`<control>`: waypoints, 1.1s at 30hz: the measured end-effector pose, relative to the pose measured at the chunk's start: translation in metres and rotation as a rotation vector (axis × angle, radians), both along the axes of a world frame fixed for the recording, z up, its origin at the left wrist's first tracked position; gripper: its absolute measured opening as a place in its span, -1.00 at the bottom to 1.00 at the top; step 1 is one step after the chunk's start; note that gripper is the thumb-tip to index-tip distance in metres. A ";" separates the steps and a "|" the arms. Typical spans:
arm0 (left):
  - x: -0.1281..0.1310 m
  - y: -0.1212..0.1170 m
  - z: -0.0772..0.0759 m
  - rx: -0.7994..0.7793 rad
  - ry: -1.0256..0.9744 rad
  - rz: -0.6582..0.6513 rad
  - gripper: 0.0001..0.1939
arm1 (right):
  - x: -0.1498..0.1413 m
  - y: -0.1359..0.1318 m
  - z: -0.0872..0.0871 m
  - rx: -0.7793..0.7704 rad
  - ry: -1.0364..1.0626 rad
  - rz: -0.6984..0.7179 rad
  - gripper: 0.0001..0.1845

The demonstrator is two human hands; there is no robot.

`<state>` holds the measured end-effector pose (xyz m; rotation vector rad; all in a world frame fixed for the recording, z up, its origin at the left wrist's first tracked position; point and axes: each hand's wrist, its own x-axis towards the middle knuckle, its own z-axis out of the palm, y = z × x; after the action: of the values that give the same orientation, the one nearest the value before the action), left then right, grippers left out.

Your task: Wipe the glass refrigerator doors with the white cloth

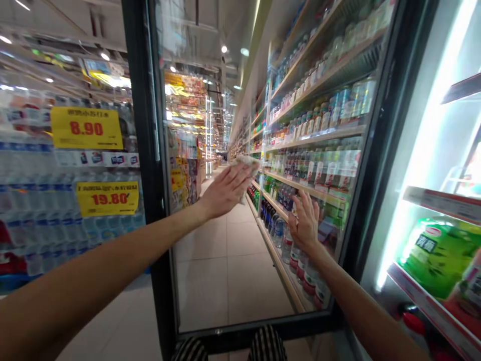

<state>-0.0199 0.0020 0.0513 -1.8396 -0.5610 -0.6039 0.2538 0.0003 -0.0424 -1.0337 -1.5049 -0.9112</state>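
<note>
Bottled drinks (45, 195) flank a glass door (203, 296). The left hand (225, 190) holds a cloth (246, 161) mid-pane; the right hand (305, 220) is empty, fingers loosely spread. Wiped extent is unclear.

The price signs (86, 129) are yellow with red numerals, and the door frame (144, 130) is black.

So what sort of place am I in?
Most likely a supermarket: yellow price signs hang by rows of bottled water, and green drinks sit on a brightly lit shelf nearby.
</note>
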 end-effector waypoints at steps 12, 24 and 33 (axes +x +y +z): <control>0.014 0.001 0.008 -0.005 0.054 -0.015 -0.48 | 0.002 0.002 -0.001 -0.009 0.000 -0.004 -0.47; 0.028 0.003 -0.015 -0.047 -0.143 -0.044 -0.24 | -0.078 0.001 0.023 0.046 -0.135 0.147 -0.48; -0.009 -0.002 -0.035 -0.071 -0.204 0.002 -0.08 | -0.082 0.010 0.034 0.072 -0.137 0.033 -0.57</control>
<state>-0.0285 -0.0002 0.0161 -1.8553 -0.7278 -0.7840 0.1719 0.0104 -0.0083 -0.9074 -1.5860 -1.0225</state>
